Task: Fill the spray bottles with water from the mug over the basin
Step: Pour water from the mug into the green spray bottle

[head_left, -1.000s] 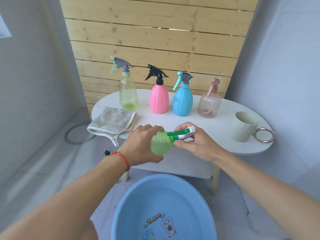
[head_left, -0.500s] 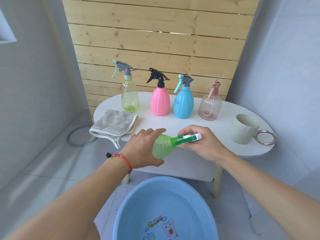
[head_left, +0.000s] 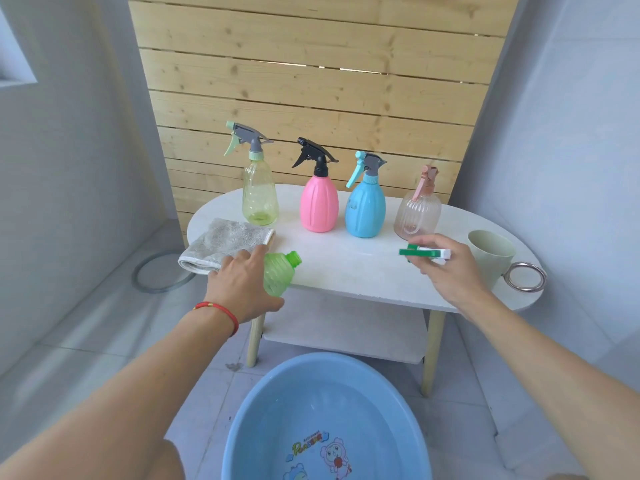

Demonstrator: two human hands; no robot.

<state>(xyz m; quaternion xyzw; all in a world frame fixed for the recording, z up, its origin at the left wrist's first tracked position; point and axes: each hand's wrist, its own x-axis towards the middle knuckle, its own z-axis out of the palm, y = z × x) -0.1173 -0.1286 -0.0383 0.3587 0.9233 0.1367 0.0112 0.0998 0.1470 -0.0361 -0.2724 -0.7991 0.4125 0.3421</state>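
Note:
My left hand [head_left: 240, 289] grips a small green bottle [head_left: 280, 273], tilted with its open neck pointing right, at the table's front left edge. My right hand [head_left: 446, 268] holds the bottle's green-and-white spray head [head_left: 424, 252] above the table, well apart from the bottle. A pale green mug [head_left: 490, 258] with a metal ring handle stands just right of that hand. The blue basin [head_left: 242, 427] with water sits on the floor below.
On the white oval table [head_left: 353, 265] stand a yellow-green [head_left: 258, 192], a pink [head_left: 318, 202], a blue [head_left: 365, 209] and a clear pink [head_left: 417, 213] spray bottle in a row. A grey cloth [head_left: 225, 242] hangs over the left edge. Wooden slats stand behind.
The spray head has come off the green bottle. My right hand carried it to the right, and my left hand moved the bottle to the left.

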